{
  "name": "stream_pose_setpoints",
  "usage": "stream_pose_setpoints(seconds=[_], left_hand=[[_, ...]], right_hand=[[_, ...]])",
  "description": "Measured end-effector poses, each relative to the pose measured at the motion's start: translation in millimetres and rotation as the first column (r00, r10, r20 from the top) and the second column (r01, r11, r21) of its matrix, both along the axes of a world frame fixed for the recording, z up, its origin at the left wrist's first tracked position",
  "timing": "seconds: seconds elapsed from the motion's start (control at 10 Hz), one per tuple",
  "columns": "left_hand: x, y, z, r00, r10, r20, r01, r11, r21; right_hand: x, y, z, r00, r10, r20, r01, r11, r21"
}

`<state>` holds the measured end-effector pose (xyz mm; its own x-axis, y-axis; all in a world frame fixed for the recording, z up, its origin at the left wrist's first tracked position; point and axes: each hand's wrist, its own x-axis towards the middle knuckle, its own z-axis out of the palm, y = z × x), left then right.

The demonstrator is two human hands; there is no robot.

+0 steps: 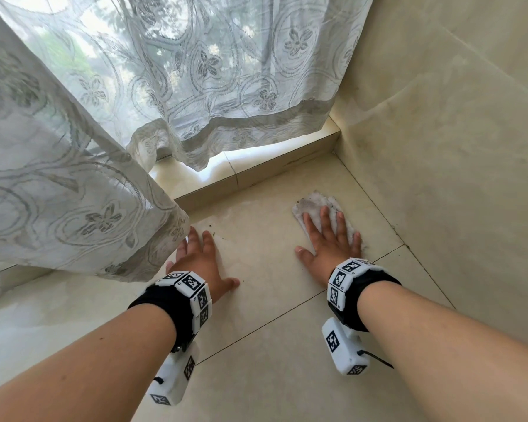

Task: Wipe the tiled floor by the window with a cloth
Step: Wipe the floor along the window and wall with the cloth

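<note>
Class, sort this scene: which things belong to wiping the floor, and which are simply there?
In the job: cloth, pressed flat under the right hand; tiled floor; left hand, flat on the floor.
Simply there: lace curtain; window ledge; wall; marker wristbands.

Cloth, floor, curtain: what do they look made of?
Cloth: thin white fabric or a wet wipe, hard to say; limp, crumpled, grey with dirt under the right hand.
Floor: probably glazed ceramic or stone-look tile; glossy beige, grout lines, reflects window light.
Curtain: sheer white lace-like textile; light shows through, stitched flower pattern.
</note>
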<state>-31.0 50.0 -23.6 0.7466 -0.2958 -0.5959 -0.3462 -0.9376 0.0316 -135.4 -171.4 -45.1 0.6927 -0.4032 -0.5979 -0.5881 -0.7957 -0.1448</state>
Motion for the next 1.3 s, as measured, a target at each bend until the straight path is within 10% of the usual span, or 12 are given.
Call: stream_pose_setpoints(seconds=[0.7,1.3], left_hand=[[-5.3,4.7,-5.0,0.999,0.020,0.029,-0.019,1.000,-0.020],[-8.2,4.0,-4.0,0.999,-0.015,0.035,0.016,1.000,-0.014]], right_hand=[[11.3,71.2,2.1,0.923,0.377,0.074,-0.380,0.924,0.034],[-8.9,8.6,-1.1,0.993,0.104,0.047,-0.105,0.994,0.014]])
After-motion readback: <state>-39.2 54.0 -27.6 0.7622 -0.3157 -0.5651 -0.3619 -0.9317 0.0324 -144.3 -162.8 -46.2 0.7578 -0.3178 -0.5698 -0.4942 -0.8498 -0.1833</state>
